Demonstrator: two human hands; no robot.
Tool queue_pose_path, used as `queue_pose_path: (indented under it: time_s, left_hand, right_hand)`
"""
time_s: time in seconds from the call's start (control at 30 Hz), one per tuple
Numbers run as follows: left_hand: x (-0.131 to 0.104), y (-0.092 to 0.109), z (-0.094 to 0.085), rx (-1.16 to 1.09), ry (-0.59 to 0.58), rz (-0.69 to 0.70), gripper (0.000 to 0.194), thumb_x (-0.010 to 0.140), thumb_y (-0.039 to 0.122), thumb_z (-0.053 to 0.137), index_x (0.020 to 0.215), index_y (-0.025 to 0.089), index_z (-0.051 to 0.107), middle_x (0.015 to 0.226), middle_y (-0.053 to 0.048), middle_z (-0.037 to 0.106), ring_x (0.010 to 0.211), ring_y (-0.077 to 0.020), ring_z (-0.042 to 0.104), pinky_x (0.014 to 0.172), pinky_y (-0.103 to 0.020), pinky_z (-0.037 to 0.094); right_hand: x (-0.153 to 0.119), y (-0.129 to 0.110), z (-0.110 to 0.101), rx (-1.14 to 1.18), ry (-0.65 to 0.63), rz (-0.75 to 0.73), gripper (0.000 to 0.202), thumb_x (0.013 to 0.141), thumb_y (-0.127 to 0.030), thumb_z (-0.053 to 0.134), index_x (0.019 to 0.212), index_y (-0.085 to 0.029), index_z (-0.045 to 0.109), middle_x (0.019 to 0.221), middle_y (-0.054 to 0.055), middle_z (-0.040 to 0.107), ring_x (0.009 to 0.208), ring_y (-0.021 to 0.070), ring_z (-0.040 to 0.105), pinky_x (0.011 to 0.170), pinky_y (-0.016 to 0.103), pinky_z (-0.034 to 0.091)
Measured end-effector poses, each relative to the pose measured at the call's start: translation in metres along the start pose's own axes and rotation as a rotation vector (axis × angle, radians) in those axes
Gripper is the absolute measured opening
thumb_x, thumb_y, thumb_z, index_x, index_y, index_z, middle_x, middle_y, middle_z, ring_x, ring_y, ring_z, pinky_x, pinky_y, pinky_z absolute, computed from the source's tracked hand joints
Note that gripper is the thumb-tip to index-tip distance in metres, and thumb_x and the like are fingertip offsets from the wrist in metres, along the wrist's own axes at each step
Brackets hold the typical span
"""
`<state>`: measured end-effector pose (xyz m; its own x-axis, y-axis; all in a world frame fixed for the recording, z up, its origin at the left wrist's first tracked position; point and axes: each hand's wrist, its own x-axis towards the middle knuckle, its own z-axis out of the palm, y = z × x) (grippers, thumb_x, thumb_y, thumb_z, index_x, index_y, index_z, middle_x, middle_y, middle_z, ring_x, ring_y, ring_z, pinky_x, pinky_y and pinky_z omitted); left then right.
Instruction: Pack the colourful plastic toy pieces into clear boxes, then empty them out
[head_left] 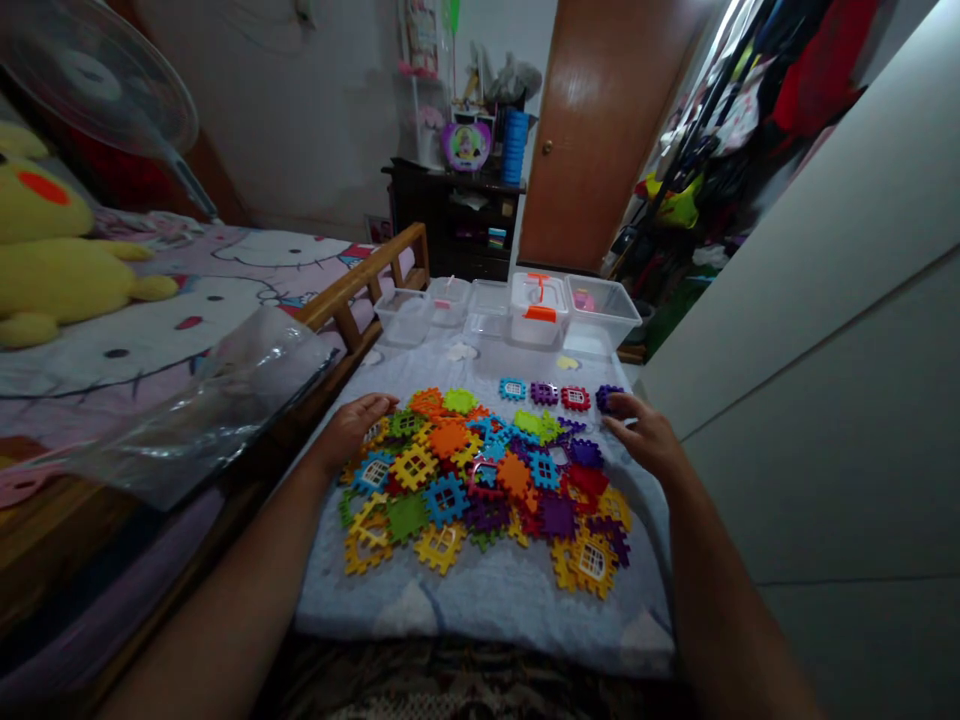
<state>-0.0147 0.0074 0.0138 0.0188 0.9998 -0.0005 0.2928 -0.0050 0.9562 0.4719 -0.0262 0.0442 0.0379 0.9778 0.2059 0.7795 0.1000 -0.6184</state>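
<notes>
A pile of colourful plastic interlocking building pieces (480,470) with notched edges lies on the cloth-covered table. Some pieces have window frames in them. My left hand (356,428) is at the pile's left edge, its fingers bent and close together; anything in them is hidden. Behind the pile stretches a row: a blue window piece (513,389), a purple window piece (544,393), a red window piece (575,398) and a dark purple piece (606,397). The fingertips of my right hand (643,432) touch this dark purple piece, with thumb and fingers apart.
Several clear plastic containers (405,315) line the table's far end, among them a lidded box (538,305) with orange clips. A wooden bed rail (367,285) borders the left, near a plastic bag (247,390). A pale cabinet (825,400) stands close on the right.
</notes>
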Motion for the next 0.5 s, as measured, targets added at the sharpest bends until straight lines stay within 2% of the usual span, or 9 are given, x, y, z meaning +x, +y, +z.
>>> queue_pose_path:
  time_s: [0.1,0.2,0.37,0.5]
  left_hand:
    - [-0.002,0.007,0.000,-0.042,-0.001,0.020,0.064,0.073,0.076,0.062,0.093,0.017,0.074,0.104,-0.011,0.075,0.107,-0.0314,0.066,0.102,-0.044,0.047]
    - [-0.005,0.020,-0.008,-0.016,-0.021,-0.011,0.064,0.068,0.075,0.067,0.097,0.018,0.074,0.110,-0.012,0.074,0.110,-0.0325,0.065,0.100,-0.044,0.048]
    - [-0.012,0.031,-0.031,0.219,-0.196,-0.073,0.062,0.048,0.049,0.087,0.103,0.023,0.075,0.114,-0.008,0.074,0.109,-0.0347,0.065,0.093,-0.041,0.052]
    - [-0.015,0.024,-0.039,0.329,-0.207,-0.039,0.048,0.048,0.035,0.086,0.093,0.023,0.076,0.099,-0.006,0.075,0.094,-0.0328,0.069,0.085,-0.039,0.054]
  right_hand:
    - [-0.018,-0.009,0.023,0.029,0.000,0.039,0.034,0.083,-0.042,0.058,0.106,-0.021,0.070,0.091,0.008,0.074,0.074,0.0216,0.067,0.069,0.036,0.056]
    - [-0.021,-0.009,0.039,0.040,0.046,0.058,0.036,0.081,-0.045,0.056,0.102,-0.020,0.072,0.085,0.008,0.074,0.072,0.0225,0.067,0.069,0.037,0.055]
    - [-0.017,-0.001,0.044,0.090,0.072,0.091,0.037,0.079,-0.048,0.057,0.098,-0.021,0.073,0.088,0.008,0.076,0.077,0.0248,0.069,0.073,0.039,0.054]
    - [-0.018,0.001,0.043,0.119,0.059,0.129,0.040,0.077,-0.049,0.059,0.099,-0.019,0.073,0.090,0.009,0.076,0.079,0.0260,0.069,0.076,0.040,0.055]
